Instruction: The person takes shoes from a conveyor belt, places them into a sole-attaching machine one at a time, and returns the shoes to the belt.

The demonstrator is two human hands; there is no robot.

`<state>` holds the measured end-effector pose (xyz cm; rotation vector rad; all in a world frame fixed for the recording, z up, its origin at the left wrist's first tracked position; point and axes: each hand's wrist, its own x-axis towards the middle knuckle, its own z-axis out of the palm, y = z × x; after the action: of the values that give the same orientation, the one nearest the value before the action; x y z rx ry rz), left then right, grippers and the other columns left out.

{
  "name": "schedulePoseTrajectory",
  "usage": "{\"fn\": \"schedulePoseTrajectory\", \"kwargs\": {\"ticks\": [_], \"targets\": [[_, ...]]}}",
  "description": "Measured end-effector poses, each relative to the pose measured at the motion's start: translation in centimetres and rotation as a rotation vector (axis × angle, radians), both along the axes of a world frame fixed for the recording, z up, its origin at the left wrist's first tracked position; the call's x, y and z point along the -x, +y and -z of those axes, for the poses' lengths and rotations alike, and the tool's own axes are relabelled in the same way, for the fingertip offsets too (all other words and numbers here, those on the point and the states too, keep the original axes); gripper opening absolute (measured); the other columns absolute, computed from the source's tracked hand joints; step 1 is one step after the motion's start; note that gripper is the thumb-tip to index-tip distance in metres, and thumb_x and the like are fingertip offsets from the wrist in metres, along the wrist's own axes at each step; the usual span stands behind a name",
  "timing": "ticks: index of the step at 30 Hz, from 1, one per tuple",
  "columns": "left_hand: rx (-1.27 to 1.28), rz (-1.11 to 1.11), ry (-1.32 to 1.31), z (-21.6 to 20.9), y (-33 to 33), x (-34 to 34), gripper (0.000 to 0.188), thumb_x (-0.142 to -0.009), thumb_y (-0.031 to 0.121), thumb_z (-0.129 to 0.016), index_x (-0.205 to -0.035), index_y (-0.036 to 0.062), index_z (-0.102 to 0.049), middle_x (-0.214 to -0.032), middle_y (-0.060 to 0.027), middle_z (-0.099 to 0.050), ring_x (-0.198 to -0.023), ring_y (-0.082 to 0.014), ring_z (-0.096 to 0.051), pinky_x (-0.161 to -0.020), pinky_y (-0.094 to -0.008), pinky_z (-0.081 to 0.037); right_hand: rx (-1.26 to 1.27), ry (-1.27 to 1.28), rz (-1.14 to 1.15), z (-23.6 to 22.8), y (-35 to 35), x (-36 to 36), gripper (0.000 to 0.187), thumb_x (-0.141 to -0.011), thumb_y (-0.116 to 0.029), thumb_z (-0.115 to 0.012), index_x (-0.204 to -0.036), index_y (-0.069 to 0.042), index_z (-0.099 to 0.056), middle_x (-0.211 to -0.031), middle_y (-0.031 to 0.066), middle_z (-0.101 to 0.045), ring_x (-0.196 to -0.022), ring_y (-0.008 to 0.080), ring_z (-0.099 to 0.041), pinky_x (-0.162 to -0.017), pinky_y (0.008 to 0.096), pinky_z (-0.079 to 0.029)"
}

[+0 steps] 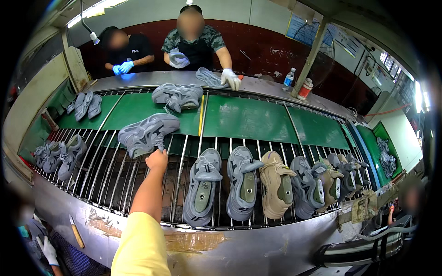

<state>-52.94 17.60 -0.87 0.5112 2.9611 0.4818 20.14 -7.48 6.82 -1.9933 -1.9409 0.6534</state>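
My left hand [157,159], at the end of a yellow-sleeved arm, is closed on a grey sneaker [146,130] by its tongue and laces. The sneaker is tilted on its side over the metal rods and the near edge of the green belt. Just beyond it, another grey sneaker [177,95] lies on the belt. To the right, a grey sneaker [201,184] stands toe-away on the rods, with a second grey sneaker [241,181] and a tan sneaker [275,184] beside it. My right hand is not in view.
The green belt [248,117] runs behind the metal rods [110,156]. More sneakers stand at both ends. Across the line, a person's white-gloved hand [231,79] is near a grey shoe sole [211,78]; another person wears blue gloves [124,67]. A wooden-handled knife [76,232] lies at near left.
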Motion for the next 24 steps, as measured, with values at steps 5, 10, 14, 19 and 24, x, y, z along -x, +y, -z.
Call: {"fn": "schedulePoseTrajectory", "kwargs": {"ticks": [5, 10, 14, 19, 24], "targets": [[-0.470, 0.055, -0.115, -1.1, -3.2, 5.0, 0.036, -0.084, 0.035, -0.053, -0.086, 0.0021, -0.066, -0.085, -0.0174, -0.066, -0.077, -0.0311, -0.063, -0.065, -0.0376, -0.046, 0.058, 0.051, 0.065, -0.4, 0.6, 1.4, 0.016, -0.080, -0.015, -0.062, -0.074, -0.002, -0.055, -0.069, 0.0171, -0.053, -0.064, 0.0324, -0.053, -0.062, 0.0424, -0.044], [-1.032, 0.102, -0.671, -15.4, -9.0, -1.1, 0.019, -0.082, 0.025, -0.058, -0.075, 0.0081, -0.063, -0.061, -0.0003, -0.051, -0.049, -0.0123, -0.042, -0.048, -0.0294, -0.031, -0.073, 0.359, -0.178, -6.8, 2.5, 7.5, 0.015, -0.079, -0.010, -0.064, -0.092, -0.003, -0.061, -0.083, 0.0135, -0.055, -0.077, 0.0305, -0.056, -0.070, 0.0374, -0.046], [-0.990, 0.256, -0.875, -24.2, -16.6, -10.2, 0.012, -0.085, 0.019, -0.057, -0.081, 0.0085, -0.062, -0.065, -0.0002, -0.056, -0.052, -0.0130, -0.051, -0.050, -0.0282, -0.039, -0.273, 0.434, -0.584, -9.8, 1.6, 12.3, 0.029, -0.075, -0.011, -0.066, -0.101, -0.001, -0.064, -0.101, 0.0184, -0.065, -0.097, 0.0370, -0.059, -0.086, 0.0442, -0.048], [-1.004, 0.542, -1.243, -35.7, -24.8, -26.7, 0.019, -0.087, 0.019, -0.057, -0.086, 0.0004, -0.060, -0.078, -0.0081, -0.063, -0.069, -0.0197, -0.065, -0.066, -0.0352, -0.054, -0.509, 0.326, -0.649, -12.0, 0.7, 16.8, 0.099, -0.067, -0.031, -0.076, -0.138, 0.012, -0.022, -0.134, 0.0336, -0.037, -0.124, 0.0450, -0.040, -0.101, 0.0474, -0.036], [-0.725, 1.073, -1.551, -41.3, -30.6, -34.9, 0.028, -0.083, 0.019, -0.063, -0.091, -0.0080, -0.066, -0.082, -0.0144, -0.066, -0.077, -0.0211, -0.065, -0.071, -0.0321, -0.052, -0.484, 0.722, -0.482, -13.9, 0.2, 12.7, 0.096, -0.068, -0.028, -0.074, -0.138, 0.010, -0.021, -0.133, 0.0330, -0.038, -0.118, 0.0481, -0.042, -0.101, 0.0518, -0.035]]}}
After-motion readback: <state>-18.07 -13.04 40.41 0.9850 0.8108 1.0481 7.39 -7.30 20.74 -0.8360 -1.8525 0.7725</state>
